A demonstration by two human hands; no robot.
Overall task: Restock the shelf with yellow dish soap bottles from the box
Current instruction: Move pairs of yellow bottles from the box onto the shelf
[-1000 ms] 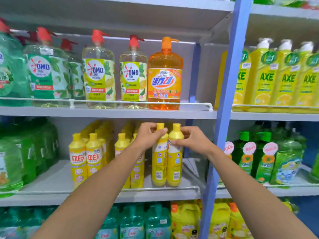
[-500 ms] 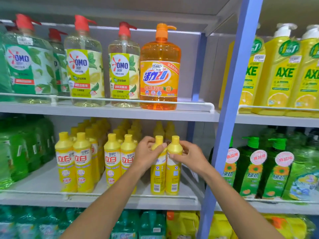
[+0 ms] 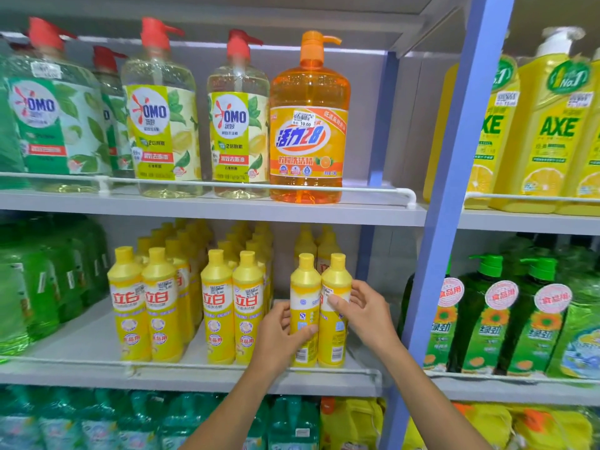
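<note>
Head view: a grey store shelving unit (image 3: 227, 212) fills the frame, split by a blue upright post (image 3: 454, 222). Large pump bottles stand on its upper board, with red-capped OMO bottles (image 3: 162, 125) at left and one orange bottle (image 3: 310, 125) at the right end. The middle shelf (image 3: 81, 339) below carries the yellow dish soap bottles (image 3: 143, 303) in double rows running front to back (brand labels face out on the two left rows), behind a thin white rail (image 3: 194, 366).

The rightmost front pair stands upright, touching side by side, near the post. The person's left hand (image 3: 279, 336) wraps the left bottle (image 3: 303, 287), thumb across its front. The right hand (image 3: 363, 310) grips the right bottle (image 3: 336, 339), thumb pressed on its label and fingers curled round its far side.
</note>
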